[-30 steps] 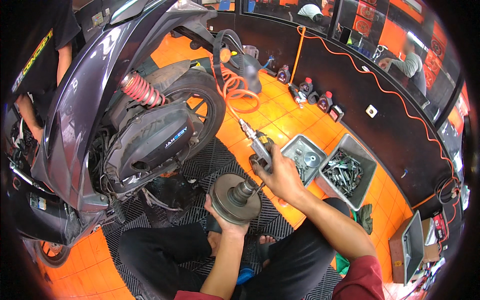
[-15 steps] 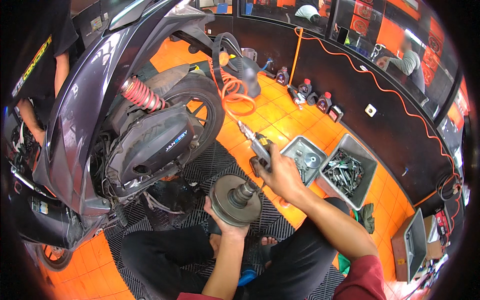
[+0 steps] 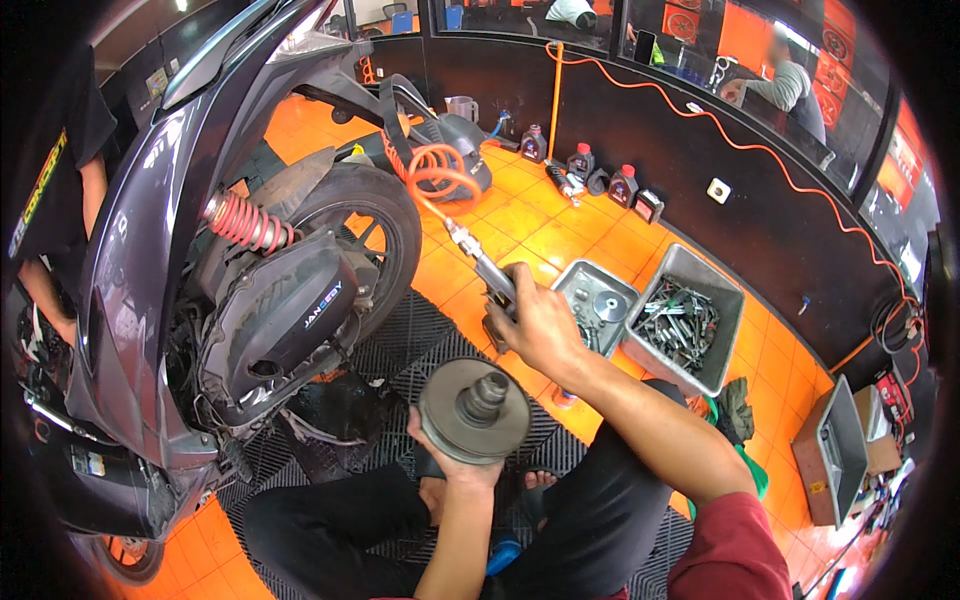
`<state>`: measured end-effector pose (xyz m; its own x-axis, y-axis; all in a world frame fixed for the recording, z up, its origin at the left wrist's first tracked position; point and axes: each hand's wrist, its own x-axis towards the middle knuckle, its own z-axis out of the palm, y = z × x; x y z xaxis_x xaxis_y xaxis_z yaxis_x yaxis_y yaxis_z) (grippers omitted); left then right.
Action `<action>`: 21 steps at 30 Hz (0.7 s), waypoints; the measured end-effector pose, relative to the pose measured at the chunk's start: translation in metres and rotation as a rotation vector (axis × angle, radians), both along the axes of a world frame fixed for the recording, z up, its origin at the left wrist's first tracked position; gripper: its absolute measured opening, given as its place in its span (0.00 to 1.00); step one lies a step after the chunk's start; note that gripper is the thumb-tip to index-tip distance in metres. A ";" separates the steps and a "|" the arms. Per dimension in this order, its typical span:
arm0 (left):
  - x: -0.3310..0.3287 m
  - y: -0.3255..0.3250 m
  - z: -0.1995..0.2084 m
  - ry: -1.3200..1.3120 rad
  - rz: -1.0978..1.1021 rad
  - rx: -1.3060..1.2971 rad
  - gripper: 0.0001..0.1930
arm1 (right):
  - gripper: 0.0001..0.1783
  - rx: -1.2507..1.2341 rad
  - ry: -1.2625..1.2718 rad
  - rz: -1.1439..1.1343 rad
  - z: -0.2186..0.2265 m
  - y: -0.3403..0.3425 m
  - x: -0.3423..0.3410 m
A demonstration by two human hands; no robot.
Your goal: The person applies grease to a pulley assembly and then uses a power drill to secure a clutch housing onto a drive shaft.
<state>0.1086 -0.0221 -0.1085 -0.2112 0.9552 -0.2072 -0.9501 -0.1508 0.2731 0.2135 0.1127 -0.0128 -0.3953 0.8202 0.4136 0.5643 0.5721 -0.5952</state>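
Observation:
My left hand (image 3: 460, 468) holds a round, grey metal pulley (image 3: 455, 425) from below, its ridged hub facing up, over the black mat. My right hand (image 3: 545, 325) is wrapped round an air gun (image 3: 493, 280) just above and to the right of the pulley, apart from it. From the gun's silver fitting an orange coiled air hose (image 3: 440, 165) runs off toward the back. On the left stands a dark grey scooter (image 3: 130, 250), its rear wheel (image 3: 400, 240) and red shock spring (image 3: 250, 220) facing me.
Beyond my right forearm are a shallow metal tray (image 3: 575, 275) with parts and a deep grey bin (image 3: 735, 290) full of tools. Several bottles (image 3: 622, 187) line the dark wall. Another person (image 3: 60, 180) is behind the scooter. A further box (image 3: 815, 500) sits at the right.
The view has shifted, so the scooter and bins sit differently in it. The air gun has drawn up and away from the pulley's hub, and the pulley is tipped slightly differently.

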 end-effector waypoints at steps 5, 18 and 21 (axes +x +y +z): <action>-0.022 -0.001 -0.001 0.065 0.073 -0.010 0.42 | 0.31 -0.268 0.083 0.102 -0.006 -0.045 0.004; -0.028 0.012 -0.054 -0.062 -0.043 0.235 0.42 | 0.22 -0.527 -0.141 0.300 -0.060 0.098 0.055; -0.020 0.026 -0.043 -0.278 -0.184 0.444 0.43 | 0.32 -0.388 -0.192 0.176 -0.207 0.089 0.049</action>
